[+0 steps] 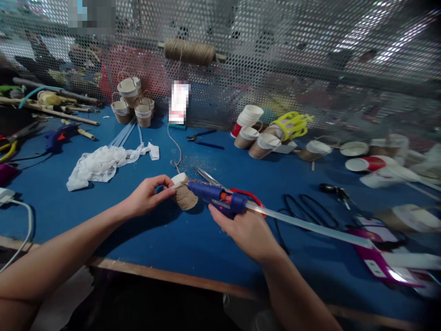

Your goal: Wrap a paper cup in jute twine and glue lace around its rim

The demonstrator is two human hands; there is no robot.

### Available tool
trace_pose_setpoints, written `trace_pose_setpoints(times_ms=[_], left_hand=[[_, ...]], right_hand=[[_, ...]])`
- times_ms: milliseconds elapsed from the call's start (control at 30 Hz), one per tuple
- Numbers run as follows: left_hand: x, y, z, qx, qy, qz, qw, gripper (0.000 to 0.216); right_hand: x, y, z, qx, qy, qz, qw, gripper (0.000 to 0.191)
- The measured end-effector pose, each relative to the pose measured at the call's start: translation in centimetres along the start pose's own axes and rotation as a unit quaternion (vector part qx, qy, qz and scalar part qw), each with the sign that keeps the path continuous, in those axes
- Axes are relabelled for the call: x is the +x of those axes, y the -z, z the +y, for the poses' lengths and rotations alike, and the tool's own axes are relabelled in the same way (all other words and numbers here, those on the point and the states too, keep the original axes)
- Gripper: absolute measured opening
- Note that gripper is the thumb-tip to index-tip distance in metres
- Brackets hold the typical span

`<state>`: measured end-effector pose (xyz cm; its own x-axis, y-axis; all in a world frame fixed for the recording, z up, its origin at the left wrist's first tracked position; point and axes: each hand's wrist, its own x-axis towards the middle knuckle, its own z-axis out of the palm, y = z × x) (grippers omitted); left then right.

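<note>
Twine-wrapped small paper cup (185,197) lies on its side on the blue desk (138,234), near the middle and close to the front edge. Left hand (148,195) holds it at the white rim; its fingers (168,189) are closed on the rim. Right hand (248,232) has its fingers clenched around the handle of a blue hot glue gun (220,196), and the nozzle touches the cup near the rim. A long clear glue stick (310,225) comes out of the back of the gun. Just behind the gun lie scissors with red handles (208,178). A thin brown twine strand (176,148) runs from the cup toward the brown twine spool (189,51) on the perforated metal wall (275,69). White lace cloth (99,163) lies to the left.
</note>
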<state>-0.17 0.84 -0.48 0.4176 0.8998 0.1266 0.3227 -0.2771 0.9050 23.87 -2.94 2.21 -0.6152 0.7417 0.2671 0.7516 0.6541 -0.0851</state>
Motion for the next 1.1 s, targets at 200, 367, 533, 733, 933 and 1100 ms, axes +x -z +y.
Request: trace_pose_setpoints(times_ms=[200,367,533,733,933,1100], left_hand=[[-0.15,-0.02,0.23,0.005,-0.003,0.001,1.0,0.018],[-0.17,-0.02,0.27,0.01,-0.002,0.001,1.0,0.019],[-0.13,-0.08,0.38,0.018,-0.002,0.006,1.0,0.018],[-0.19,-0.08,0.5,0.021,0.007,0.008,1.0,0.019],[-0.09,-0.09,0.4,0.02,-0.003,-0.001,1.0,0.019],[-0.29,-0.1,0.36,0.024,-0.002,0.002,1.0,0.018]], right_hand=[[0.13,0.57,-0.22,-0.078,0.077,-0.02,0.994,0.042],[0.28,0.66,-0.33,-0.054,0.046,-0.029,0.997,0.038],[-0.09,0.18,-0.38,-0.016,0.017,-0.021,1.0,0.035],[-0.12,0.49,-0.08,-0.031,0.013,-0.017,0.999,0.035],[0.2,0.85,-0.35,-0.027,0.024,-0.009,0.999,0.035],[0.27,0.45,-0.43,0.03,0.011,-0.009,0.999,0.034]])
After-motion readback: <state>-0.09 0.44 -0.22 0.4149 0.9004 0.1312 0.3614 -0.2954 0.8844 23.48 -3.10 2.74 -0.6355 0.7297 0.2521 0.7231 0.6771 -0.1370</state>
